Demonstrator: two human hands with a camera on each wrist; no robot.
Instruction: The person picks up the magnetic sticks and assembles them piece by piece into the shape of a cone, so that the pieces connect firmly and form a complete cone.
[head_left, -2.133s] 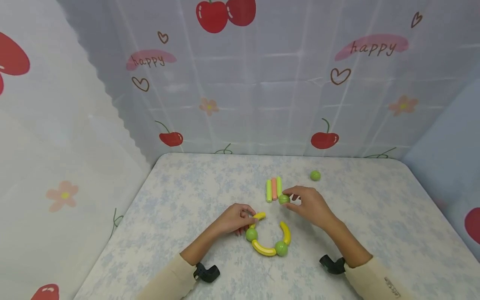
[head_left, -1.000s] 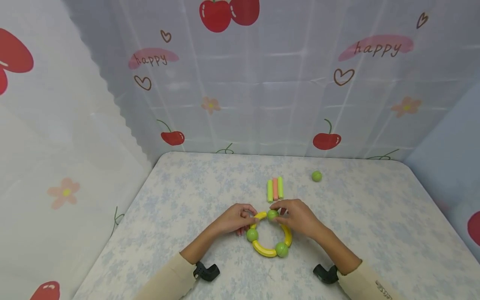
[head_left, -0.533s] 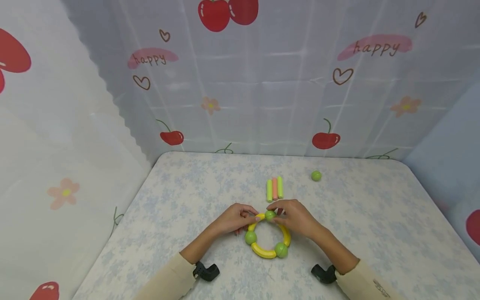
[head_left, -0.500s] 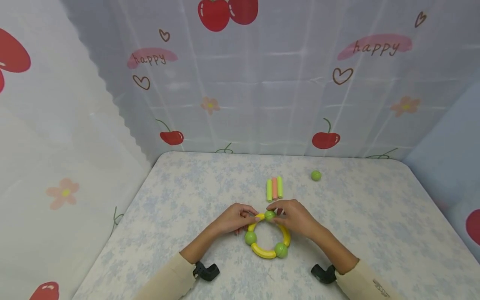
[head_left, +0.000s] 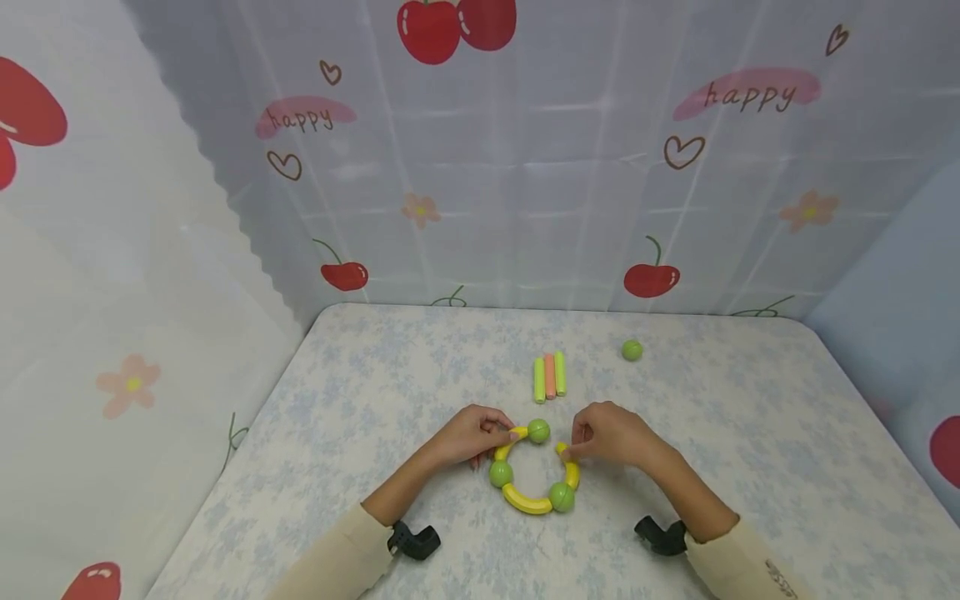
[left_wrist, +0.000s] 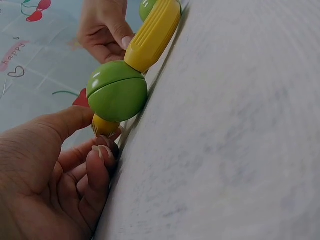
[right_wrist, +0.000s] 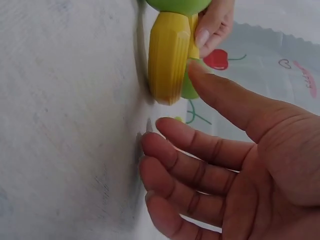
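Three ribbed yellow curves (head_left: 527,500), glossy green balls (head_left: 501,473), left hand (head_left: 471,435) pinching one curve, right hand (head_left: 613,435) loosely spread.

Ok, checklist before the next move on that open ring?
1. Left hand holding the upper-left yellow curve: ok.
2. Top green ball against that curve's end: ok.
3. Gap between top ball and right yellow curve closed: not ok, open.
4. Right hand gripping the right curve: not ok, fingers clear of it.
5. Right thumb touching it: cannot tell.
6. Spare green ball away from both hands: ok.
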